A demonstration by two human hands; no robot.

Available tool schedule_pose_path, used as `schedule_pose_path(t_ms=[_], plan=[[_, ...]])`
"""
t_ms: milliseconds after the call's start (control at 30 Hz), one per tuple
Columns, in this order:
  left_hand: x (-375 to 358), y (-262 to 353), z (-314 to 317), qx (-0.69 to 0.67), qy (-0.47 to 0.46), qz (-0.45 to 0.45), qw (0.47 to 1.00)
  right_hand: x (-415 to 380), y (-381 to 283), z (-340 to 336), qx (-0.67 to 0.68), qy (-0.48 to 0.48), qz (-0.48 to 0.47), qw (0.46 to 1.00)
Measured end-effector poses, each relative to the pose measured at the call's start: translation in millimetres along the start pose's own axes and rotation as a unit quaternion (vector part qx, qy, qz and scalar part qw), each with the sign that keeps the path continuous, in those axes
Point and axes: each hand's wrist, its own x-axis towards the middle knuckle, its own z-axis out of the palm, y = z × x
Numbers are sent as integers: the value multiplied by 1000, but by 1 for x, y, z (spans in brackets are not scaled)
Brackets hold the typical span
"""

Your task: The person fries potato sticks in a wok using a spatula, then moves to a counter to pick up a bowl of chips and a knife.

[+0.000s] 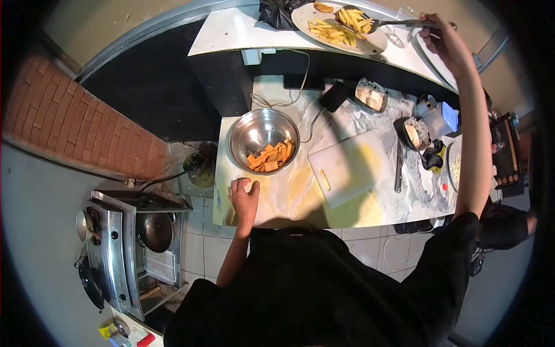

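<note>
Here's my right arm, stretched long and high past the right edge of the counter (283,202), bare from the black sleeve (442,248) up. At the top, my right hand (442,43) leans in over the white shelf (231,29), fingers clamped around the handle of a big spoon (404,23). The handle runs out leftward, nearly level, and the spoon's head is loaded with fries (361,26), right above the plate (376,48), where more fries lie spread.

Down low, the left arm is bent close to my body, and my left hand (244,200) is just beside the near side of the steel bowl (254,136). Fingers curled there, thumb apart from them, nothing between; whether they touch the counter, I can't tell. Orange pieces (270,158) sit in that bowl. Over to its right: a cutting board (347,168), then a knife (399,168).
</note>
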Motion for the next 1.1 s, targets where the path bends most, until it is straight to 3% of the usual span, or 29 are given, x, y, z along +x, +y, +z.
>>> schedule_pose_path(t_ms=[200, 333, 533, 700, 767, 933, 1000, 1100], plan=[[-4, 10, 9, 24, 27, -9, 999, -21, 32, 49, -86, 8, -135, 987], [-6, 17, 18, 34, 29, -14, 999, -40, 36, 64, -130, 14, -166, 977], [-8, 17, 33, 19, 27, -20, 999, -54, 41, 64, -289, 16, -303, 908], [-7, 16, 37, 15, 59, -15, 998, -57, 42, 62, -304, 10, -344, 888], [-6, 16, 37, 18, 51, -15, 998, -56, 44, 62, -319, 9, -402, 858], [-8, 15, 37, 26, 36, -12, 999, -62, 41, 63, -339, -35, -398, 852], [-7, 16, 39, 26, 88, -1, 996, -63, 41, 63, -347, -44, -397, 848], [-5, 15, 39, 31, 81, -3, 996, -64, 42, 61, -350, -31, -414, 840]])
